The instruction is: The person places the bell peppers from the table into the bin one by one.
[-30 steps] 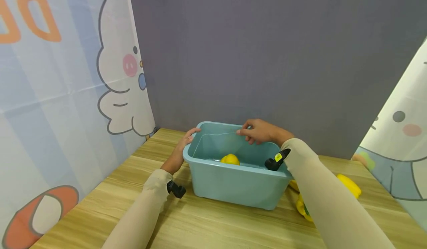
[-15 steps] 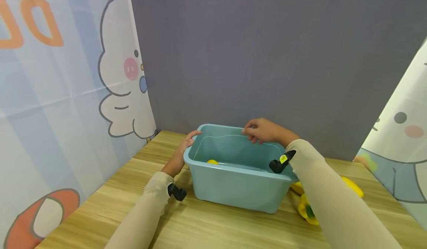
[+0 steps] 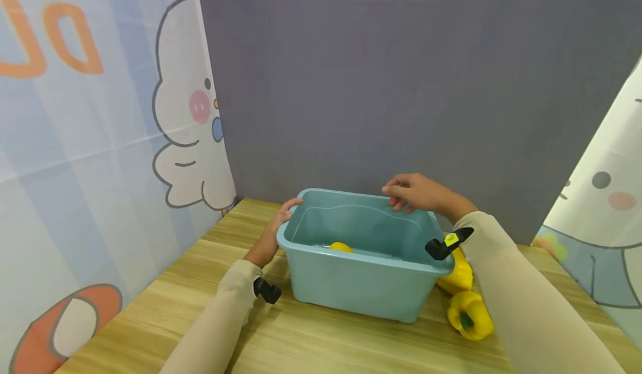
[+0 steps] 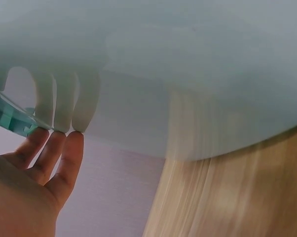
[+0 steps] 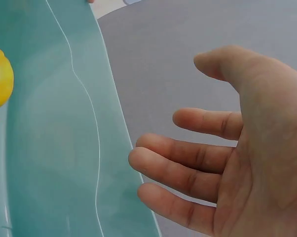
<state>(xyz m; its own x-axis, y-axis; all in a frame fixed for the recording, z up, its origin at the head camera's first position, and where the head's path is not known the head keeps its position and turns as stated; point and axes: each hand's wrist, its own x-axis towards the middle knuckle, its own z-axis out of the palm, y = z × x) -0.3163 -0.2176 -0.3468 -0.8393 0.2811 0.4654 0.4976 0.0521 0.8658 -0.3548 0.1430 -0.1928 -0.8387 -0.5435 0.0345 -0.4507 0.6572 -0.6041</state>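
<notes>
A light blue plastic bin (image 3: 351, 282) stands upright on the wooden table. Low inside it lies a yellow bell pepper (image 3: 341, 247), its lower part hidden by the front wall; the right wrist view also catches it at the left edge. My left hand (image 3: 273, 232) holds the bin's left rim. In the left wrist view, several fingertips (image 4: 75, 140) press against the outer wall, while the thumb is out of sight. My right hand (image 3: 413, 192) hovers above the back right rim, fingers loosely bent and apart, with nothing between them in the right wrist view.
Right of the bin, a yellow bell pepper with a green stem (image 3: 470, 315) lies on the table (image 3: 296, 343). Another yellow pepper (image 3: 458, 276) is behind it, partly covered by the bin and right sleeve. A grey backdrop (image 3: 376, 84) rises behind; a printed curtain (image 3: 100, 156) hangs at left.
My right hand has moved right, from over the bin's inside towards its back right rim. The pepper inside shifted left, then back right. My left hand stays on the rim.
</notes>
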